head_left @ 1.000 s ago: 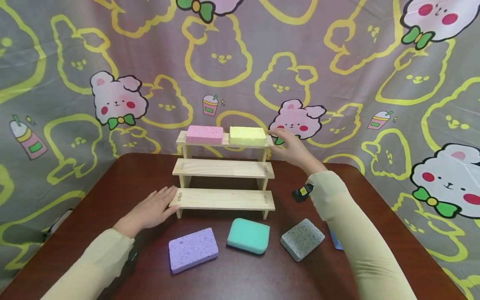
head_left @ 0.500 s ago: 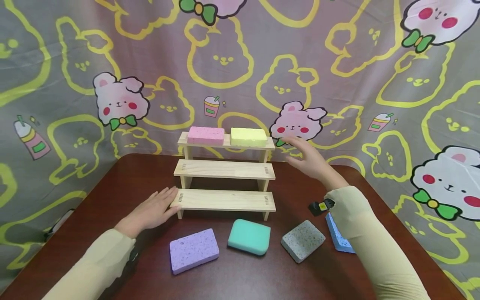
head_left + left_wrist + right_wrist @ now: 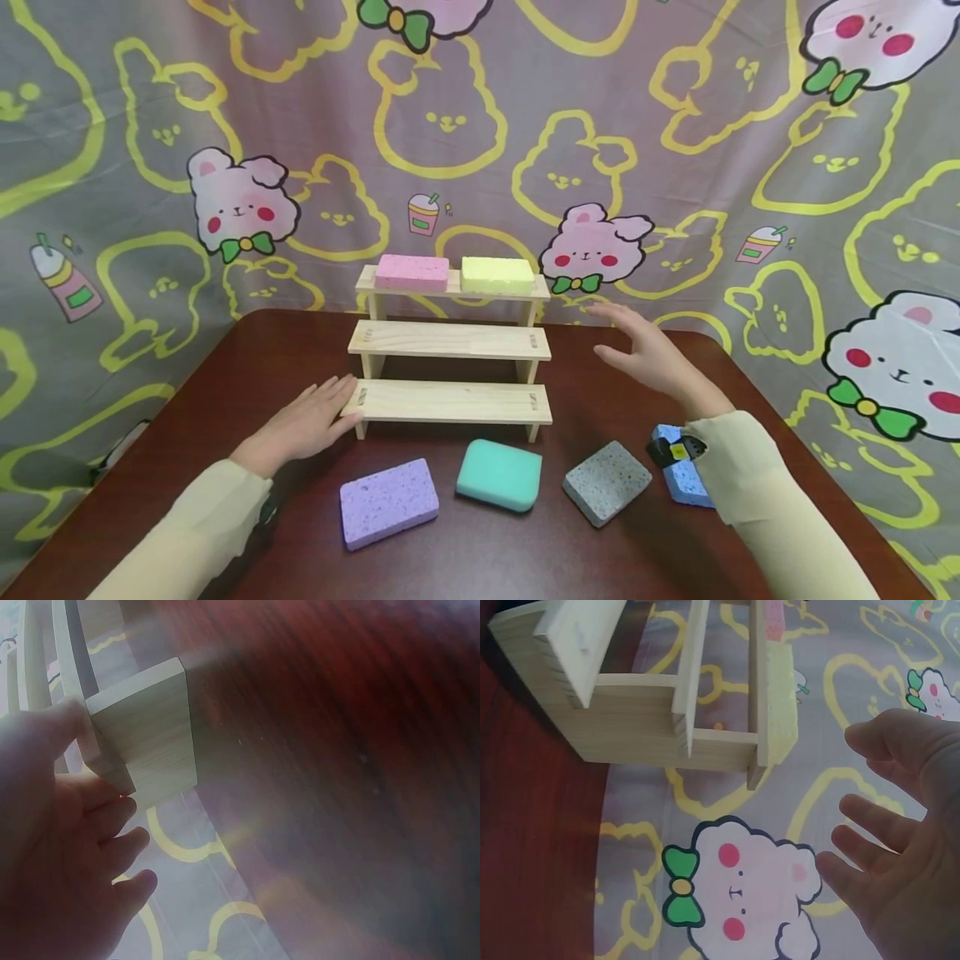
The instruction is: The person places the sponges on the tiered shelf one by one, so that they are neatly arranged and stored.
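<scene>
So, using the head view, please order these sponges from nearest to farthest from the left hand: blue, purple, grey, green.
1. Purple sponge, below and right of the left hand.
2. Green sponge, right of purple.
3. Grey sponge, right of green.
4. Blue sponge, farthest right, partly hidden.

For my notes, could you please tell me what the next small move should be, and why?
Probably lower the right hand to the gray sponge: the hand is raised and holds nothing, and that sponge lies in plain view on the table, while the blue sponge is partly hidden behind the wrist device. The pink sponge and yellow sponge sit on the top shelf.
</scene>
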Tool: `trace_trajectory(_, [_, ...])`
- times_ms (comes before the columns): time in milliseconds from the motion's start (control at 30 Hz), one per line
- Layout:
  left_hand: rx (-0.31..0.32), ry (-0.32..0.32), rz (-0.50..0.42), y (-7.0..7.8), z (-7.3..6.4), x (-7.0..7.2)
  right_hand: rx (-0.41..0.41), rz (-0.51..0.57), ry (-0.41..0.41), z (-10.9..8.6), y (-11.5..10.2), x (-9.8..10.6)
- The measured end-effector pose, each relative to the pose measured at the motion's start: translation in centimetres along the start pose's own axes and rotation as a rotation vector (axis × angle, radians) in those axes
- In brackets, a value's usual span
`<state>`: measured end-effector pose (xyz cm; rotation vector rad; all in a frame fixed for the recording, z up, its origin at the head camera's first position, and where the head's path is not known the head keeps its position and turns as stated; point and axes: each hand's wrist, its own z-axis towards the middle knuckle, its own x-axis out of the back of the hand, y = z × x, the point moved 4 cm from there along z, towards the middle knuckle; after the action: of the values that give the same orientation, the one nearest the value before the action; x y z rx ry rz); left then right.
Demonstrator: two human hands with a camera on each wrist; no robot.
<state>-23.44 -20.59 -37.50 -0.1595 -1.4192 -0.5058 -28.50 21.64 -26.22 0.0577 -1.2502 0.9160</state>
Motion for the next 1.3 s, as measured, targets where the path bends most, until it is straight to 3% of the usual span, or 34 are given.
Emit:
trace_trajectory(367, [-0.004, 0.009, 0.013, 0.0, 0.0, -0.1, -0.063, 0.070, -0.079, -3.4, 1.3, -1.7])
trace_trajectory(600, [-0.013, 0.019, 0.020, -0.4, 0.1, -0.3, -0.062, 0.152, -0.125, -5.2, 2.2, -3.0])
trace_trajectory(800, [-0.016, 0.020, 0.018, -0.3, 0.1, -0.3, -0.081, 0.160, -0.176, -6.6, 2.9, -4.2])
trace_trajectory(1067, [-0.005, 0.011, 0.013, -0.4, 0.2, -0.5, -0.051, 0.204, -0.317, -8.4, 3.8, -6.0])
trace_trajectory(1300, [-0.006, 0.014, 0.007, -0.4, 0.1, -0.5, -0.036, 0.344, -0.451, -9.5, 4.0, -7.2])
